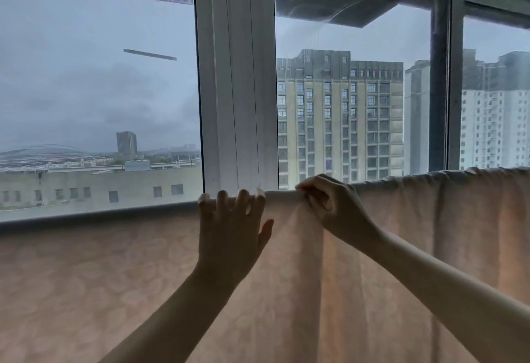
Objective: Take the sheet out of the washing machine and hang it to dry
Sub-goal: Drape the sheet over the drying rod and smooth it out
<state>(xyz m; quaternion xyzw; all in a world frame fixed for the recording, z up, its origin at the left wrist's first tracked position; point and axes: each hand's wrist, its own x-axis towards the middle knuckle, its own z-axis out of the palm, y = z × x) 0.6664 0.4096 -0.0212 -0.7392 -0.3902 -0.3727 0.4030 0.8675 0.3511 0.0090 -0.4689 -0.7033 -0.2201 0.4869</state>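
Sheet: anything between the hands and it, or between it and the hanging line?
Nothing visible. The sheet is already draped over the line along its top edge. The left hand lies flat on it with fingers spread at the top edge; the right hand pinches the top fold. The line itself is hidden under the fabric.

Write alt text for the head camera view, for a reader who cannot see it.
Two bare hands work the top edge of a pale pink sheet hanging before a large window: the left hand rests with straight fingers over the fold, the right hand pinches it. Outside are apartment towers under a grey sky.
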